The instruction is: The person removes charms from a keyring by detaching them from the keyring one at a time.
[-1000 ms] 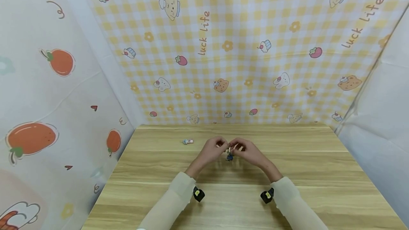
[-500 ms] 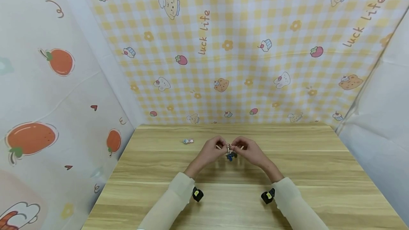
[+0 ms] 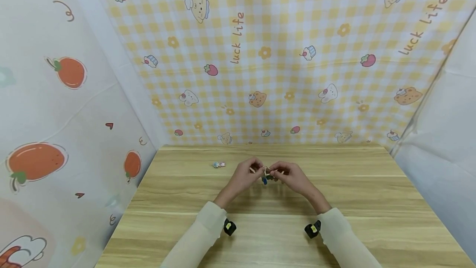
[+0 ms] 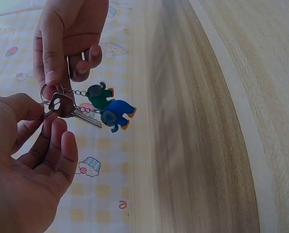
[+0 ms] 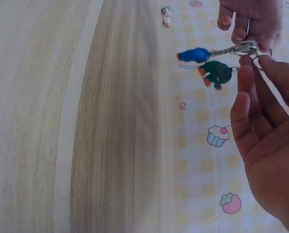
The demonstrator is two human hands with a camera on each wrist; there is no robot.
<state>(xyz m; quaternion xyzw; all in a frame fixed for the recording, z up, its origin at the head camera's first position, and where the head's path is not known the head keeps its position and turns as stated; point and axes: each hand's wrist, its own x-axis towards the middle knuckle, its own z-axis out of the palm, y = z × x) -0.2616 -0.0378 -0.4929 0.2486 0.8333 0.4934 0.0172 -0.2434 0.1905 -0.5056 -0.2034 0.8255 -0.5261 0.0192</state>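
Above the table, my left hand [image 3: 243,177] and right hand [image 3: 293,178] meet with fingertips close together. In the left wrist view, the left thumb and fingers pinch a metal key ring [image 4: 48,114] carrying a silver key [image 4: 88,118]. My right thumb and fingers pinch ring metal just above it; whether this is the same ring or a second one, I cannot tell. A blue elephant charm [image 4: 119,111] and a green elephant charm [image 4: 101,99] dangle on short chains beside the key. Fingertips partly cover the ring.
A small pale blue and pink figure [image 3: 218,164] lies on the wooden table [image 3: 357,202], left of the hands. Behind the table hangs a yellow checked cloth [image 3: 282,73]. A white printed sheet [image 3: 93,106] borders the left side.
The dangling charms have turned and spread apart between the hands, the blue one now hanging nearer the left hand. Fingers have shifted slightly on the ring; both arms stay nearly in place.
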